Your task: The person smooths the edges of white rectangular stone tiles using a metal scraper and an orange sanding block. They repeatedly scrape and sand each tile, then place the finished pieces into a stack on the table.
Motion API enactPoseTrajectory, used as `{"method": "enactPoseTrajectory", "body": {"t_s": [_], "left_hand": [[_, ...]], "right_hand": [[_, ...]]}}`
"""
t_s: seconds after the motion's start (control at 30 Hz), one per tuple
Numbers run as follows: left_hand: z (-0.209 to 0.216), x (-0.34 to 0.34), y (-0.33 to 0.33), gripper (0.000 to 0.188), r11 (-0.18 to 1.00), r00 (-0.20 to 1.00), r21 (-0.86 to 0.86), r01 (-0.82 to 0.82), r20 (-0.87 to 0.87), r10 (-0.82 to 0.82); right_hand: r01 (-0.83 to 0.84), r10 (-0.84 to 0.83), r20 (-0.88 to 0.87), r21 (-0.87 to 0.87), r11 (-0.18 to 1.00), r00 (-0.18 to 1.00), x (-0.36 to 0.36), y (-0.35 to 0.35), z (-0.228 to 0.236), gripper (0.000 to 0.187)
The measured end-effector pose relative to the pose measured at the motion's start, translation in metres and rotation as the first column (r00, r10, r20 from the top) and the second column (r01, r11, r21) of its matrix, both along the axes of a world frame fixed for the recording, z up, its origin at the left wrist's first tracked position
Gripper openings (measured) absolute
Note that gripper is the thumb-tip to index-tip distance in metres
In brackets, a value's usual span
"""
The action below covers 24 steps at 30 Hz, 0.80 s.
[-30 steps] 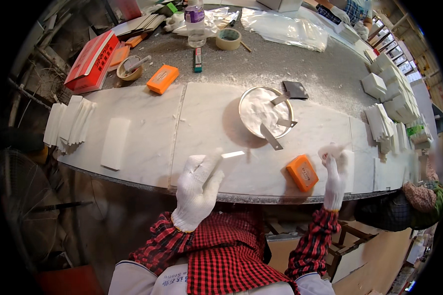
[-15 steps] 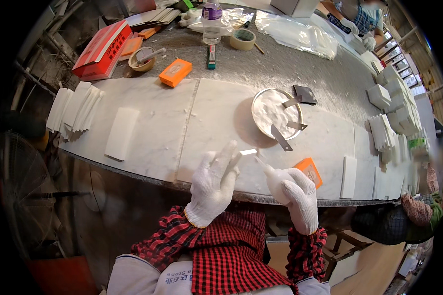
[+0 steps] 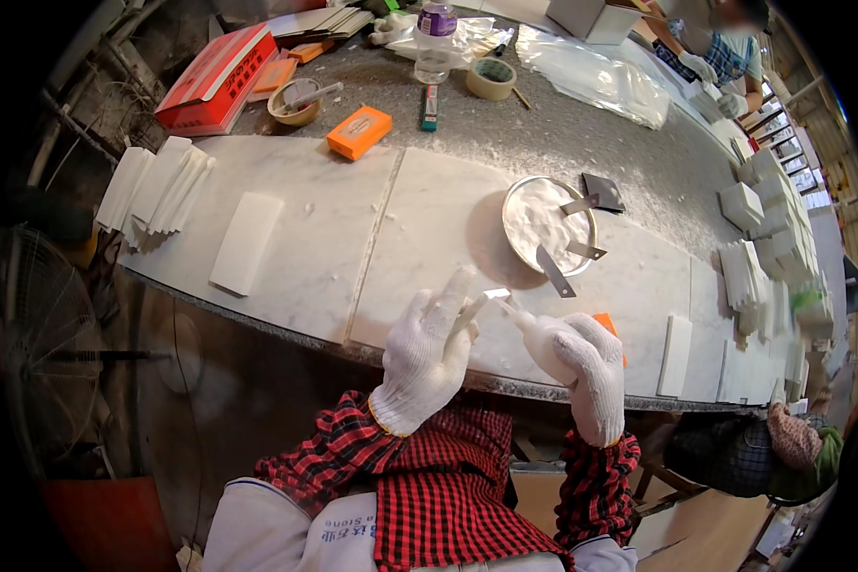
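My left hand (image 3: pixel 421 357), in a white knit glove, is closed on a small white slab (image 3: pixel 496 295), held tilted above the table's near edge. In my gloved right hand (image 3: pixel 589 372) is a translucent white squeeze bottle (image 3: pixel 541 336). The bottle's thin nozzle points at the slab's upper end; whether they touch I cannot tell. Just beyond my hands, a round bowl (image 3: pixel 508 244) contains white powdery material. Several flat metal blades, including a near blade (image 3: pixel 555 273), stick out over its rim. My right hand partly covers an orange box (image 3: pixel 604 325).
White slabs stand in a left stack (image 3: pixel 167 186) and a right stack (image 3: pixel 748 272). One loose slab (image 3: pixel 246 244) lies at left, another slab (image 3: pixel 675 356) at right. A red box (image 3: pixel 214 81), tape roll (image 3: pixel 491 78) and plastic bottle (image 3: pixel 436 43) sit farther back. A co-worker's gloved hands (image 3: pixel 715 84) show far right.
The view has shifted slightly, so the table's things sit differently in the picture. The nozzle stays close to the slab's end, and both hands keep their holds. More of the nearby orange box is covered.
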<state>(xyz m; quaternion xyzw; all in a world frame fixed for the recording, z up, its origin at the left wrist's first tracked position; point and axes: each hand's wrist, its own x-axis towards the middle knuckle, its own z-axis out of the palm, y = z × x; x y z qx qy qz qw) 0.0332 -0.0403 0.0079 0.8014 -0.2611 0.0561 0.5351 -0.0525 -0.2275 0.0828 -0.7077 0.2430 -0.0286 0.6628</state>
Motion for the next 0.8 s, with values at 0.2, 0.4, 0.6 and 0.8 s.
{"method": "enactPoseTrajectory", "body": {"t_s": [0.2, 0.4, 0.6, 0.8], "left_hand": [[0.001, 0.0002, -0.0009, 0.066, 1.0, 1.0, 0.007, -0.003, 0.016, 0.003], [0.0008, 0.0012, -0.001, 0.066, 0.999, 0.999, 0.037, -0.005, 0.035, 0.004], [0.0022, 0.0003, -0.0018, 0.066, 1.0, 1.0, 0.022, -0.005, 0.019, 0.005], [0.0013, 0.0003, -0.0019, 0.065, 1.0, 1.0, 0.021, 0.0, 0.001, 0.0]], "right_hand": [[0.01, -0.01, -0.019, 0.022, 1.0, 1.0, 0.0018, 0.0012, 0.0039, 0.036], [0.002, -0.002, -0.015, -0.003, 1.0, 1.0, 0.0026, -0.0009, 0.0028, 0.037], [0.008, -0.008, -0.014, -0.002, 1.0, 1.0, 0.0034, -0.0008, 0.0018, 0.037], [0.007, -0.007, -0.022, 0.008, 1.0, 1.0, 0.0032, -0.0024, -0.0002, 0.038]]}}
